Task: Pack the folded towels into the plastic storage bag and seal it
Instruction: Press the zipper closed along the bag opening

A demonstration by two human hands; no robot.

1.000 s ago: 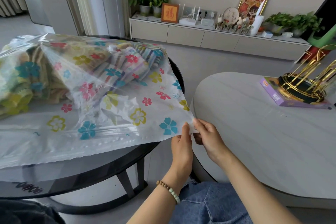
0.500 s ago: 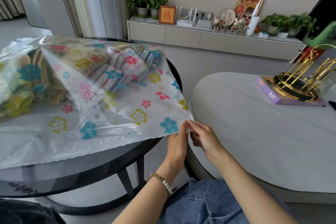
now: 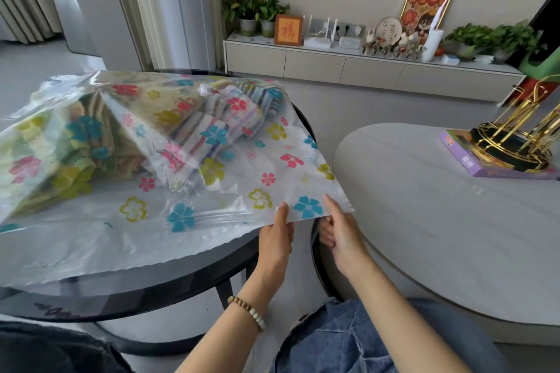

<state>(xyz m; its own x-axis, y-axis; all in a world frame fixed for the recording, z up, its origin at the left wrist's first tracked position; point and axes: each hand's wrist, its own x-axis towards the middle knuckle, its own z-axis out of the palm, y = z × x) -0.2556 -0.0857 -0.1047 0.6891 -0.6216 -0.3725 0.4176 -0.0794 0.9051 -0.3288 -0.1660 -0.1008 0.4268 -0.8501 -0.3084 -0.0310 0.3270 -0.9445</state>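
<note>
A clear plastic storage bag (image 3: 194,191) printed with coloured flowers lies across the round black glass table (image 3: 169,291). Folded towels (image 3: 91,142), yellow-green and striped, show through the bag at its far left end. The bag's zip strip (image 3: 212,216) runs along the near side. My left hand (image 3: 277,239) pinches the bag's near right edge with thumb on top. My right hand (image 3: 339,230) grips the same corner just to the right, thumb on top and fingers beneath. The corner is lifted off the table.
A grey oval table (image 3: 439,236) stands to the right, bearing a gold rack (image 3: 521,133) on a purple box (image 3: 472,157). A low cabinet (image 3: 348,66) with plants and frames lines the far wall. My jeans-clad legs sit between the two tables.
Both hands have shifted slightly left along the bag's corner and lifted it; my thumbs now lie further onto the plastic. The bag's body has not moved.
</note>
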